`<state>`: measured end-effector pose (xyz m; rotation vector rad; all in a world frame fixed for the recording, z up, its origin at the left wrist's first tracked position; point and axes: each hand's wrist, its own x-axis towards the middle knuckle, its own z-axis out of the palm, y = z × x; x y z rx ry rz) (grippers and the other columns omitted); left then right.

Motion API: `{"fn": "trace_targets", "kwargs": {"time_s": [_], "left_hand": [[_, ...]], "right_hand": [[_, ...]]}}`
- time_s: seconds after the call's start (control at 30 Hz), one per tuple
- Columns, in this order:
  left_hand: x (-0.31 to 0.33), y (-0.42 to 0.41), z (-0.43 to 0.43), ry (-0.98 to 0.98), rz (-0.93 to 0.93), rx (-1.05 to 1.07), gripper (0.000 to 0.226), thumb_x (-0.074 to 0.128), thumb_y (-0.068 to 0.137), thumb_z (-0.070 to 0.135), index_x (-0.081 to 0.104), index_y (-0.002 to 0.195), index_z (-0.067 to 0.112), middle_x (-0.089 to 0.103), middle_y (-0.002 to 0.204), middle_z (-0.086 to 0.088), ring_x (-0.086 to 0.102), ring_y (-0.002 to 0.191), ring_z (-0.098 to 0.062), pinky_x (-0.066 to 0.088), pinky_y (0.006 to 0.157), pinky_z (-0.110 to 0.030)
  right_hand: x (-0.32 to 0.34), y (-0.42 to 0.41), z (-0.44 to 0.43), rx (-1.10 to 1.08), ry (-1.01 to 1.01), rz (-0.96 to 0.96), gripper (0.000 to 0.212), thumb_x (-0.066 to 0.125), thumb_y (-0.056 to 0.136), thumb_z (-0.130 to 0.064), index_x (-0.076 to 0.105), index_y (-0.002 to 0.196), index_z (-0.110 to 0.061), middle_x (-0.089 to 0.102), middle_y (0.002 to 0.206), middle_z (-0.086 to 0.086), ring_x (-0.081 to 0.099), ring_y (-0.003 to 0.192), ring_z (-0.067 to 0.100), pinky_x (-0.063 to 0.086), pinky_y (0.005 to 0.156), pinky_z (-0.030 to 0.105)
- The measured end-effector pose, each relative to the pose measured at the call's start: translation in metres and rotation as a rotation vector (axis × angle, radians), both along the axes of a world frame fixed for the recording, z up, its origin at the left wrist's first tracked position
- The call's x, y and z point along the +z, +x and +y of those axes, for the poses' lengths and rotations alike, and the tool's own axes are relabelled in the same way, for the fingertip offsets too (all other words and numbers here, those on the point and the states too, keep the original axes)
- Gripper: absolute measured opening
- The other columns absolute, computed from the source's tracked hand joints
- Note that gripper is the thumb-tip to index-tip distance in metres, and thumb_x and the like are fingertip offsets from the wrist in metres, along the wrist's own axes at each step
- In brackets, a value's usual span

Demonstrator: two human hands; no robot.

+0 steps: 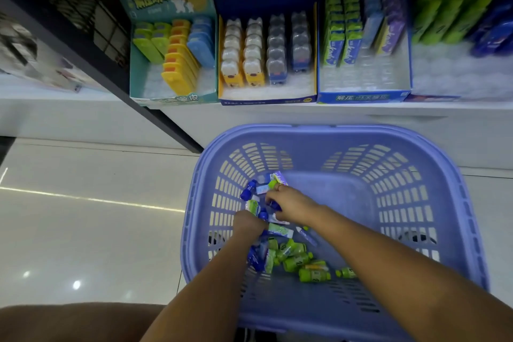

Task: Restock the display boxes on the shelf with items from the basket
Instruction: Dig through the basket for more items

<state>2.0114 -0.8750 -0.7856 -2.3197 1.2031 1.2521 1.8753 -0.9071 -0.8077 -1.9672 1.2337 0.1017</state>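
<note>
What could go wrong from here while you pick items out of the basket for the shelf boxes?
1. The green bottles, blue bottles and flat packs lie mixed in the basket, so the left hand or right hand could grab the wrong kind.
2. The packs in the blue-fronted display box stand on end; pushing more in might topple them.

The lavender slotted plastic basket (333, 132) is holding small lime-green plastic bottles (315, 275); at twelve o'clock, a navy cardboard display box (244, 0) is showing yellow walls.
</note>
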Motion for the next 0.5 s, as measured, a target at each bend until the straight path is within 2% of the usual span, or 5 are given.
{"fn": "trace_targets", "kwargs": {"time_s": [0.1,0.23,0.33,0.43,0.5], "left_hand": [[0.005,0.000,-0.001,0.023,0.106,0.100,0.035,0.065,0.083,0.018,0.037,0.062,0.012,0.045,0.065,-0.006,0.051,0.069,-0.020,0.045,0.067,-0.032],[0.029,-0.004,-0.007,0.134,0.416,0.427,0.021,0.061,0.088,0.009,0.047,0.072,0.008,0.053,0.082,-0.014,0.056,0.078,-0.026,0.053,0.072,-0.039],[0.058,-0.018,-0.010,0.186,0.597,0.522,0.020,0.049,0.090,0.001,0.043,0.072,0.009,0.045,0.072,-0.008,0.048,0.066,-0.017,0.050,0.064,-0.031],[0.084,-0.033,-0.017,0.012,0.893,0.646,0.023,0.036,0.089,-0.008,0.044,0.072,0.006,0.043,0.074,-0.010,0.043,0.067,-0.017,0.043,0.061,-0.026],[0.103,-0.042,-0.023,-0.152,1.079,0.694,0.022,0.036,0.089,-0.007,0.052,0.079,0.003,0.052,0.076,-0.011,0.047,0.067,-0.016,0.040,0.059,-0.024]], "right_hand": [[0.007,-0.018,-0.001,-0.356,0.110,-0.145,0.025,0.066,0.078,-0.009,0.063,0.102,-0.009,0.064,0.102,0.008,0.060,0.088,0.019,0.043,0.074,0.026],[0.033,-0.044,-0.008,-0.734,0.553,-0.561,0.013,0.058,0.085,0.007,0.063,0.091,-0.004,0.061,0.078,0.009,0.060,0.059,0.003,0.052,0.064,0.019],[0.060,-0.062,-0.012,-0.804,0.782,-0.868,0.021,0.051,0.086,0.014,0.060,0.090,-0.005,0.061,0.082,0.010,0.064,0.074,0.015,0.057,0.077,0.027],[0.088,-0.074,-0.016,-0.778,0.771,-1.045,0.031,0.050,0.082,0.022,0.060,0.095,-0.004,0.063,0.089,0.010,0.066,0.080,0.018,0.058,0.081,0.033],[0.109,-0.077,-0.020,-0.756,0.671,-1.102,0.038,0.051,0.077,0.026,0.060,0.095,-0.007,0.063,0.090,0.008,0.068,0.076,0.013,0.059,0.071,0.027]]}}
